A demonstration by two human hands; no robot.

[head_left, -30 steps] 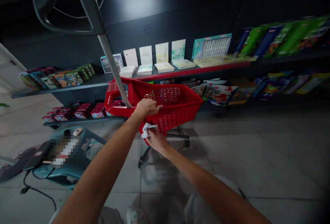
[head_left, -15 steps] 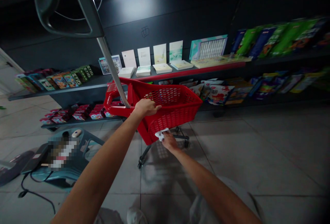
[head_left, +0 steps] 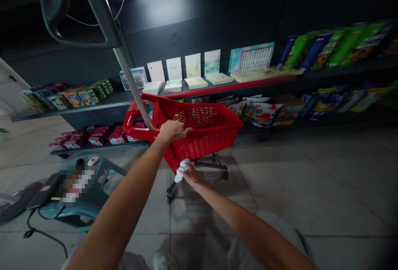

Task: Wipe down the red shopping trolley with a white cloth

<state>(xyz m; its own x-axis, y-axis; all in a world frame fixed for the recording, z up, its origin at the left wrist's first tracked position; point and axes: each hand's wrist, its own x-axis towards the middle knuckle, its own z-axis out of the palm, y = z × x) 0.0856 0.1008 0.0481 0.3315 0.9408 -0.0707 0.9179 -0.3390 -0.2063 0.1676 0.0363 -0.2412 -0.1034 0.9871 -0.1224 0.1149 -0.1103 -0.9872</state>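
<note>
A red plastic shopping cart point(head_left: 211, 141) with perforated sides stands in front of me on dark wheeled legs. My left hand point(head_left: 173, 131) is closed over the top rim of its near side, close to the handle end. Lower down, my right hand point(head_left: 190, 175) grips a crumpled white cloth point(head_left: 183, 169) against the cart's bottom corner. Part of the cloth hangs below the fingers. A grey pole point(head_left: 132, 83) with a dark looped grip rises at the cart's handle end.
A teal plastic stool point(head_left: 102, 187) holding a blurred-out item and a cable stands at the left. Behind the cart, a dark shelf point(head_left: 186, 92) carries booklets, boxes and bagged goods. Tiled floor point(head_left: 295, 179) extends to the right.
My right hand has moved left and slightly down with the cloth, along the cart's lower side to its corner. The cart and my left hand have shifted slightly left.
</note>
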